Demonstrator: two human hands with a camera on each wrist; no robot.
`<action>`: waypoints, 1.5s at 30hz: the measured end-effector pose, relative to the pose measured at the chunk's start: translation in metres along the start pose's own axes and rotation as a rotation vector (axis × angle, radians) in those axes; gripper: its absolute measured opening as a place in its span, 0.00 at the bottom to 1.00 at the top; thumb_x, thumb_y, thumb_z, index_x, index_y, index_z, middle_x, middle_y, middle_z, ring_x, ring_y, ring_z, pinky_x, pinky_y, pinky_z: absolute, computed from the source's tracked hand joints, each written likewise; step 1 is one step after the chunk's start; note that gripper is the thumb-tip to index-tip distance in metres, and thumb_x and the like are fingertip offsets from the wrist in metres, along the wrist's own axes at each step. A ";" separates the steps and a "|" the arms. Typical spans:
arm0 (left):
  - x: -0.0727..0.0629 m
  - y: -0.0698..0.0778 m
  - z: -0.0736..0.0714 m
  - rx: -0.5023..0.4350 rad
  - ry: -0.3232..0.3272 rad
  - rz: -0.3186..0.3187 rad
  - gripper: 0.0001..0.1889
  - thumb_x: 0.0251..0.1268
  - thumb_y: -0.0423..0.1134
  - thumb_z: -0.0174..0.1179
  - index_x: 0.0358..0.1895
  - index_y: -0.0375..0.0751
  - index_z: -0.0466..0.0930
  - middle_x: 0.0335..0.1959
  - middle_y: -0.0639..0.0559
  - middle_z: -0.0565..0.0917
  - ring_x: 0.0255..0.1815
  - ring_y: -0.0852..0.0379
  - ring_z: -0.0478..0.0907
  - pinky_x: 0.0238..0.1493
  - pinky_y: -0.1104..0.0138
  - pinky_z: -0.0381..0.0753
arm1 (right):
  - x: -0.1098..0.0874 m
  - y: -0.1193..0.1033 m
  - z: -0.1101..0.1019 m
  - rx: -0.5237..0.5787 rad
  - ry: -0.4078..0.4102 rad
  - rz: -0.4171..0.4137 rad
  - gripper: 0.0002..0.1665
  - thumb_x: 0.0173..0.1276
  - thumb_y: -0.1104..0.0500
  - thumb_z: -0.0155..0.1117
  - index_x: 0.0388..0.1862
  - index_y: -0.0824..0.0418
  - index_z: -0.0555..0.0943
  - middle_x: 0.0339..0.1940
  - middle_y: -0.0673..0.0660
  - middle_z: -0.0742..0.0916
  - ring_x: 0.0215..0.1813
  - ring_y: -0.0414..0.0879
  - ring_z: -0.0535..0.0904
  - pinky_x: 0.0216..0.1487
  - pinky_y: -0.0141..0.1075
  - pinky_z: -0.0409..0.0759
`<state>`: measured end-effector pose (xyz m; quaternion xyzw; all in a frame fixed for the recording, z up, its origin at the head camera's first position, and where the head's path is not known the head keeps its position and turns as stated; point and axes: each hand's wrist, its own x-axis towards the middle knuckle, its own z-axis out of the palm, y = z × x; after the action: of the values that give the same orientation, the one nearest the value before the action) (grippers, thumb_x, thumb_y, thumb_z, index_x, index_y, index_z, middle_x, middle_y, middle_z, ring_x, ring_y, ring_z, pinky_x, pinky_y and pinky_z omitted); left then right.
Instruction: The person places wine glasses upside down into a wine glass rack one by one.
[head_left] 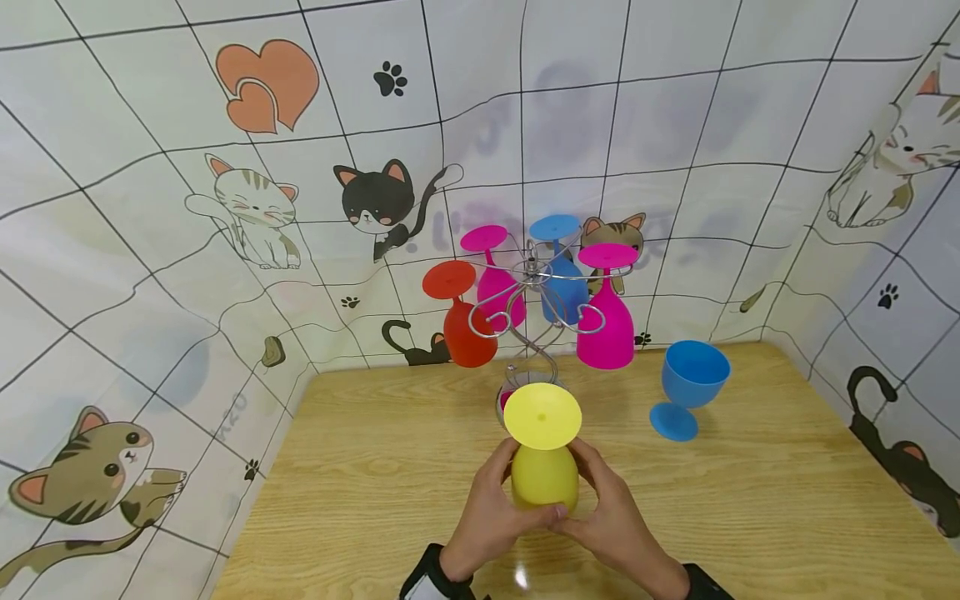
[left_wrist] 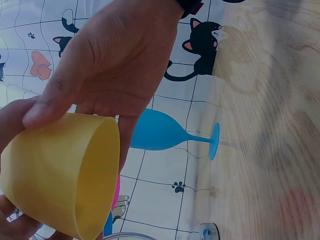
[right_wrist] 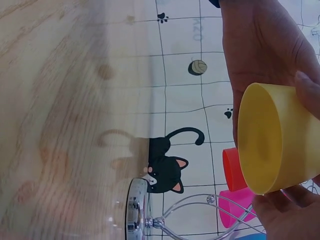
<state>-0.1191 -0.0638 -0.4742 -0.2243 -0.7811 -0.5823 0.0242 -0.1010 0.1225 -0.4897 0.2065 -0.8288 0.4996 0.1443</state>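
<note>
Both hands hold a yellow goblet [head_left: 544,475] upside down, its foot on top and its bowl mouth facing down. My left hand [head_left: 491,508] grips the bowl from the left, and my right hand [head_left: 611,517] grips it from the right, with the thumbs meeting at the near side. In both wrist views the bowl's rim shows off the tabletop. Just behind stands a metal wire glass rack [head_left: 532,287]. Upside down on it hang a red goblet [head_left: 470,333], two pink goblets, one at the right [head_left: 606,333], and a blue goblet [head_left: 564,287].
A second blue goblet [head_left: 696,375] stands upright on the wooden table [head_left: 360,467], right of the rack. White cloth printed with cats and grid lines [head_left: 480,125] surrounds the table at the back and sides. The rack's round base [right_wrist: 136,210] rests on the table.
</note>
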 end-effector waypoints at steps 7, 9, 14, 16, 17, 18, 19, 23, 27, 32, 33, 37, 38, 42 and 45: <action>0.011 0.002 -0.006 0.007 0.023 0.038 0.42 0.48 0.50 0.76 0.69 0.64 0.64 0.61 0.60 0.77 0.59 0.59 0.76 0.60 0.59 0.76 | -0.001 -0.006 -0.011 -0.062 -0.031 0.021 0.67 0.46 0.47 0.83 0.80 0.45 0.51 0.79 0.48 0.61 0.78 0.36 0.56 0.65 0.66 0.68; 0.016 0.005 -0.009 0.010 0.029 0.043 0.43 0.49 0.50 0.76 0.70 0.64 0.63 0.62 0.61 0.76 0.60 0.59 0.76 0.61 0.58 0.76 | -0.003 -0.006 -0.014 -0.094 -0.032 0.002 0.67 0.46 0.47 0.82 0.80 0.47 0.51 0.80 0.50 0.58 0.79 0.37 0.54 0.61 0.70 0.69; 0.026 0.012 -0.016 0.016 0.049 0.048 0.45 0.49 0.50 0.75 0.71 0.64 0.60 0.64 0.60 0.75 0.61 0.58 0.75 0.61 0.56 0.76 | -0.010 -0.002 -0.021 -0.240 -0.038 -0.070 0.66 0.47 0.44 0.81 0.80 0.50 0.53 0.82 0.53 0.54 0.81 0.41 0.48 0.67 0.64 0.68; 0.030 0.014 -0.018 0.015 0.061 0.050 0.45 0.49 0.49 0.75 0.72 0.64 0.59 0.65 0.59 0.74 0.61 0.57 0.75 0.61 0.55 0.76 | -0.013 -0.001 -0.023 -0.306 -0.034 -0.106 0.65 0.48 0.42 0.80 0.80 0.51 0.54 0.81 0.55 0.55 0.82 0.43 0.45 0.78 0.55 0.56; 0.031 0.015 -0.019 0.011 0.068 0.047 0.46 0.49 0.49 0.75 0.72 0.64 0.60 0.65 0.60 0.74 0.62 0.57 0.75 0.61 0.55 0.76 | -0.014 0.000 -0.024 -0.333 -0.028 -0.134 0.65 0.47 0.41 0.80 0.79 0.53 0.55 0.81 0.57 0.56 0.82 0.45 0.45 0.81 0.51 0.48; 0.033 0.016 -0.019 0.007 0.073 0.047 0.46 0.49 0.48 0.76 0.72 0.65 0.60 0.65 0.60 0.74 0.62 0.57 0.75 0.61 0.55 0.76 | -0.016 0.001 -0.024 -0.358 -0.025 -0.155 0.65 0.47 0.41 0.79 0.79 0.54 0.56 0.81 0.58 0.56 0.83 0.47 0.44 0.82 0.47 0.40; 0.035 0.017 -0.020 0.004 0.080 0.046 0.46 0.48 0.48 0.76 0.72 0.65 0.60 0.65 0.61 0.74 0.62 0.58 0.75 0.61 0.55 0.76 | -0.017 0.001 -0.025 -0.382 -0.026 -0.166 0.64 0.48 0.40 0.79 0.79 0.55 0.56 0.81 0.59 0.56 0.83 0.48 0.43 0.82 0.43 0.32; 0.043 0.020 -0.021 -0.003 0.092 0.057 0.46 0.48 0.47 0.76 0.72 0.64 0.61 0.65 0.61 0.74 0.61 0.57 0.75 0.59 0.56 0.77 | -0.025 0.006 -0.029 -0.477 -0.023 -0.206 0.63 0.49 0.35 0.75 0.78 0.56 0.58 0.81 0.60 0.56 0.83 0.54 0.42 0.82 0.44 0.28; 0.052 0.021 -0.023 -0.013 0.096 0.071 0.44 0.49 0.46 0.75 0.71 0.62 0.62 0.65 0.59 0.75 0.60 0.56 0.75 0.57 0.57 0.79 | -0.032 0.012 -0.033 -0.518 -0.031 -0.190 0.61 0.49 0.34 0.74 0.78 0.54 0.60 0.82 0.59 0.55 0.83 0.54 0.40 0.81 0.46 0.26; 0.064 0.022 -0.023 -0.028 0.104 0.067 0.43 0.50 0.46 0.74 0.71 0.63 0.62 0.65 0.59 0.74 0.61 0.55 0.75 0.55 0.57 0.80 | -0.040 0.018 -0.034 -0.495 -0.025 -0.175 0.60 0.48 0.36 0.75 0.77 0.55 0.61 0.81 0.61 0.57 0.83 0.54 0.40 0.81 0.48 0.26; 0.066 0.023 -0.022 -0.026 0.105 0.065 0.43 0.50 0.47 0.74 0.71 0.63 0.62 0.65 0.59 0.73 0.61 0.55 0.75 0.55 0.57 0.80 | -0.041 0.019 -0.034 -0.490 -0.023 -0.171 0.60 0.48 0.36 0.75 0.77 0.55 0.61 0.81 0.61 0.57 0.83 0.53 0.40 0.81 0.49 0.26; 0.078 0.022 -0.022 -0.021 0.104 0.067 0.42 0.52 0.48 0.72 0.71 0.62 0.62 0.66 0.57 0.72 0.61 0.53 0.73 0.55 0.58 0.81 | -0.044 0.021 -0.033 -0.494 -0.013 -0.153 0.60 0.47 0.38 0.77 0.77 0.54 0.61 0.80 0.61 0.59 0.83 0.50 0.40 0.81 0.49 0.27; 0.081 0.022 -0.023 -0.018 0.109 0.071 0.41 0.52 0.48 0.72 0.71 0.61 0.62 0.65 0.56 0.71 0.61 0.53 0.73 0.55 0.58 0.81 | -0.045 0.021 -0.033 -0.500 -0.014 -0.144 0.60 0.47 0.39 0.77 0.77 0.53 0.61 0.80 0.60 0.59 0.83 0.48 0.39 0.81 0.48 0.26; 0.095 0.021 -0.025 -0.019 0.133 0.079 0.42 0.53 0.48 0.71 0.72 0.55 0.62 0.63 0.53 0.71 0.61 0.51 0.72 0.54 0.56 0.82 | -0.046 0.021 -0.031 -0.521 -0.031 -0.097 0.61 0.47 0.40 0.78 0.78 0.48 0.59 0.81 0.55 0.57 0.83 0.44 0.37 0.80 0.42 0.24; 0.103 0.020 -0.028 0.000 0.152 0.065 0.44 0.52 0.48 0.72 0.73 0.52 0.61 0.63 0.52 0.71 0.61 0.51 0.73 0.54 0.54 0.82 | -0.047 0.021 -0.031 -0.530 -0.043 -0.085 0.62 0.47 0.39 0.78 0.78 0.48 0.58 0.82 0.55 0.56 0.83 0.42 0.36 0.81 0.43 0.25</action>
<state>-0.2107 -0.0517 -0.4168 -0.2047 -0.7694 -0.5964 0.1021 -0.0693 0.1675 -0.5122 0.2069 -0.9241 0.2543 0.1965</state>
